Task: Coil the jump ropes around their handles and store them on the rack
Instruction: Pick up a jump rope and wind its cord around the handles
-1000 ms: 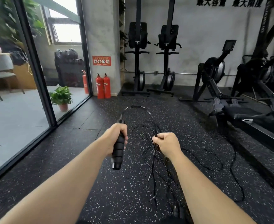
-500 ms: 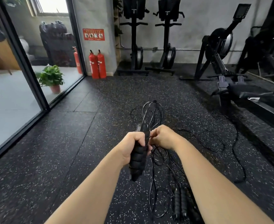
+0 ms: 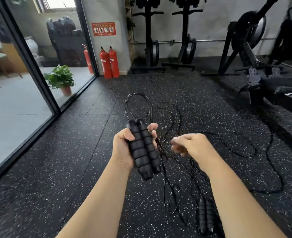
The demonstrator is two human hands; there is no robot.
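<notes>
Partly blurred right hand (image 3: 191, 146), tangled cords (image 3: 172, 169)

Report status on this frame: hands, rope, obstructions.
Left hand grips both handles side by side. Right hand curled, blurred, grip unclear. Cord not coiled. Second rope's handles on floor, cords tangled.

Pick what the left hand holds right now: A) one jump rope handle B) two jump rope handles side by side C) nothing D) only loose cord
B: the left hand grips two black ribbed jump rope handles pressed side by side, cord looping above them.
</notes>
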